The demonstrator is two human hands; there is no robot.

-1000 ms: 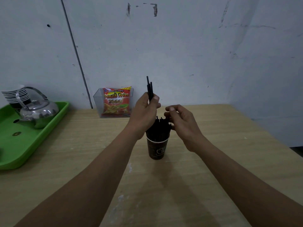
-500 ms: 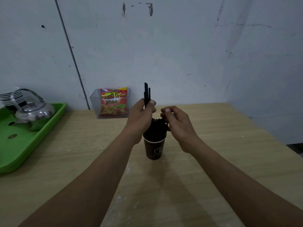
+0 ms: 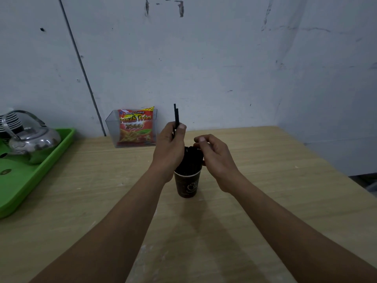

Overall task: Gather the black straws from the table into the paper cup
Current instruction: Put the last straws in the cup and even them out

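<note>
Near end of gathering: pinching few thin black plastic straws (image 3: pixel 176 117) upright in left hand (image 3: pixel 170 146) just above dark-brown paper cup (image 3: pixel 187 185) mid-bench (image 3: pixel 275 180), right hand (image 3: pixel 214 156) curled beside packed black straw bundle (image 3: pixel 190 159), grip there not discernible; next, probably threading them down into a gap.

- The wooden table (image 3: pixel 265 180) has a pale, light-grained top; its far edge meets the white wall (image 3: pixel 204 68).
- A dark brown paper cup (image 3: pixel 187 185) stands upright near the middle of the top, packed with black straws (image 3: pixel 190 160).
- A green tray (image 3: pixel 30 180) lies at the left edge, partly cut off by the frame.
- A clear plastic holder (image 3: pixel 110 129) sits at the back, against the wall, with a red snack packet (image 3: pixel 135 127) standing in it.
- Pale smudges (image 3: pixel 142 250) mark the near part of the top.
</note>
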